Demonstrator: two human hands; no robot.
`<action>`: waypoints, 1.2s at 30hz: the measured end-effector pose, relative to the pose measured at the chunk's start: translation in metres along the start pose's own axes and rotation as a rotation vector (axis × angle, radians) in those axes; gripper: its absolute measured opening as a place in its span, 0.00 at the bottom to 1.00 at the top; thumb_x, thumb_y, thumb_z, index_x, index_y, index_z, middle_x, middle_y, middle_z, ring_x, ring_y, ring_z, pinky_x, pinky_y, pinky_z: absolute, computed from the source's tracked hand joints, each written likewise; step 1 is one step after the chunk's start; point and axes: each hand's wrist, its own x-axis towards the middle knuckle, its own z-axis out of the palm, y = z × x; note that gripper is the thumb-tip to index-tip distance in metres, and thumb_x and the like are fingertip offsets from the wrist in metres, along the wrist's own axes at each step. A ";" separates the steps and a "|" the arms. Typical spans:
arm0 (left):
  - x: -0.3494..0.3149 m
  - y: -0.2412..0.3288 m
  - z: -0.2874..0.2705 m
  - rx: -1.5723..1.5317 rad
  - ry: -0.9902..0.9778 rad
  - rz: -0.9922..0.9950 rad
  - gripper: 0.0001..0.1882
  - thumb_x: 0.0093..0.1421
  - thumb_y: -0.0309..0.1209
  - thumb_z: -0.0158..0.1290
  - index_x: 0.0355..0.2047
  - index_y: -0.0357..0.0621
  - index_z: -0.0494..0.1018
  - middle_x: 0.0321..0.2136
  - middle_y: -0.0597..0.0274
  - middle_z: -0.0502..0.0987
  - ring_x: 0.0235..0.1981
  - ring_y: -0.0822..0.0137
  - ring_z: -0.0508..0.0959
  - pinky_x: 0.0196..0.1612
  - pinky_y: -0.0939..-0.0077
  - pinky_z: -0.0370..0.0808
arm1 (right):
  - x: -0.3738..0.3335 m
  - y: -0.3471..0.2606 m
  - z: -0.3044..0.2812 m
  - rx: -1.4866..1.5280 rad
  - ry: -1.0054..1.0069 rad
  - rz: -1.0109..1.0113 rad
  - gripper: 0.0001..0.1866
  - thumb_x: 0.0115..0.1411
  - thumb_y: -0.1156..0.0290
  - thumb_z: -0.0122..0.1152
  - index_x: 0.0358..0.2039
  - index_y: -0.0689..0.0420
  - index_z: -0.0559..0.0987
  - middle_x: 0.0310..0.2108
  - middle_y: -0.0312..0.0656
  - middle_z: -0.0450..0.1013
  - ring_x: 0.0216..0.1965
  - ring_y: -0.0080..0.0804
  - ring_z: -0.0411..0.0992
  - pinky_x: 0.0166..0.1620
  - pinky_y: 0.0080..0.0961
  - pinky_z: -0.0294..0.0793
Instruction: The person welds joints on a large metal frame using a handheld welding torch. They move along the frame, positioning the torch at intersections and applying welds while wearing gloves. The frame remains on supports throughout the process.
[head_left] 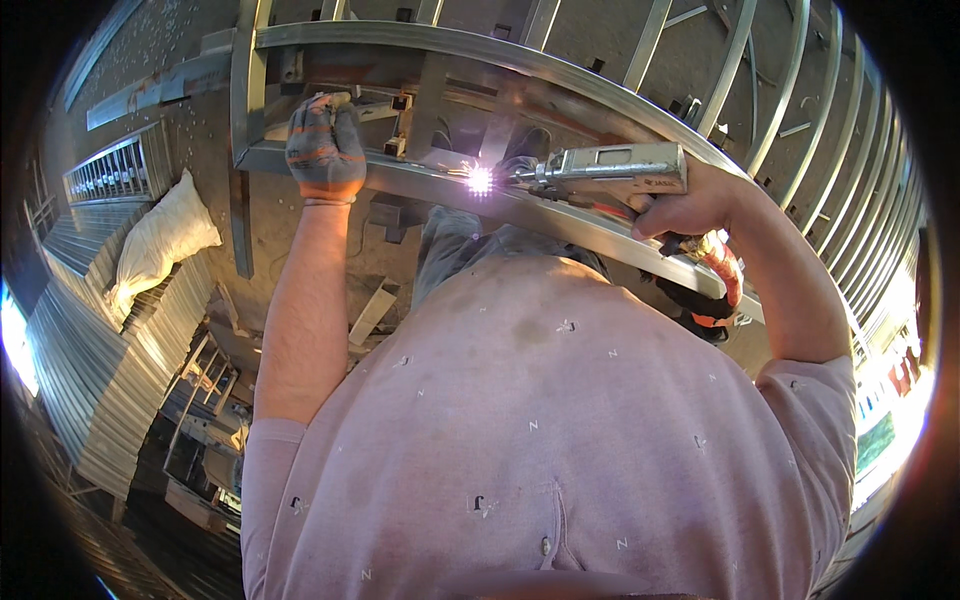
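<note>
My right hand (pixel 685 205), bare, is closed around a silver welding gun (pixel 615 168). Its thin nozzle points left at a bright pinkish-white spark (pixel 478 180) on the near metal tube (pixel 540 215). Sparks scatter to the left of that spot. My left hand (pixel 325 150), in a grey glove with orange patches, is closed over the same tube near the frame's left corner; its fingertips are partly hidden. An orange-wrapped cable (pixel 722 262) hangs below my right hand.
A long frame of silver tubes (pixel 450 42) with many crossbars (pixel 735 75) stretches away to the right. A stuffed white sack (pixel 165 240) lies on corrugated metal sheets (pixel 85 370) at left. Loose metal pieces (pixel 375 310) lie on the floor below the tube.
</note>
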 end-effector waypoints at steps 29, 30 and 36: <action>0.002 -0.003 0.001 -0.033 -0.006 0.027 0.08 0.70 0.30 0.57 0.45 0.39 0.78 0.39 0.48 0.84 0.42 0.42 0.84 0.48 0.52 0.80 | -0.002 0.013 -0.001 -0.076 0.006 0.042 0.44 0.46 0.73 0.79 0.67 0.57 0.75 0.49 0.48 0.84 0.41 0.36 0.83 0.43 0.34 0.86; 0.002 -0.004 0.001 -0.045 -0.012 0.023 0.08 0.70 0.31 0.57 0.45 0.39 0.78 0.39 0.48 0.84 0.43 0.42 0.84 0.48 0.52 0.80 | -0.002 0.013 0.000 -0.080 0.009 0.011 0.44 0.46 0.73 0.79 0.67 0.56 0.75 0.48 0.48 0.84 0.40 0.36 0.83 0.42 0.34 0.86; 0.002 -0.003 0.000 -0.036 -0.011 0.043 0.08 0.70 0.30 0.57 0.45 0.40 0.78 0.39 0.48 0.84 0.43 0.42 0.84 0.48 0.52 0.81 | -0.004 0.011 0.000 -0.080 0.000 0.021 0.43 0.47 0.74 0.77 0.67 0.56 0.75 0.44 0.48 0.84 0.33 0.33 0.83 0.36 0.32 0.86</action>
